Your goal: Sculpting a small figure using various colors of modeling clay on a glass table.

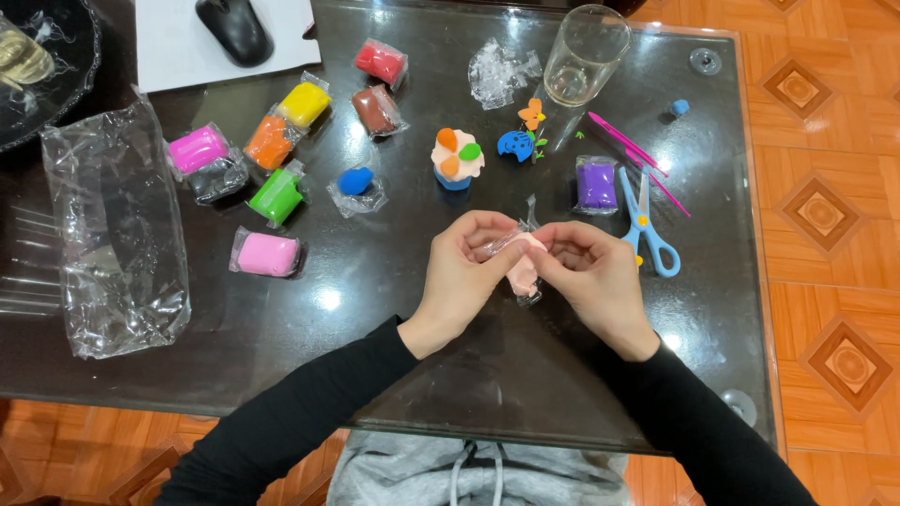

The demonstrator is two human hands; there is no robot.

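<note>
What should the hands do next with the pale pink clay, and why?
Probably peel the clear wrapper further off the pale pink clay. Both the left hand and right hand pinch it at the top, and plastic seems to cover much of the lump.

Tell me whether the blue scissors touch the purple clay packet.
Apart. The head view shows a strip of dark glass table between the purple clay packet and the blue scissors.
</note>
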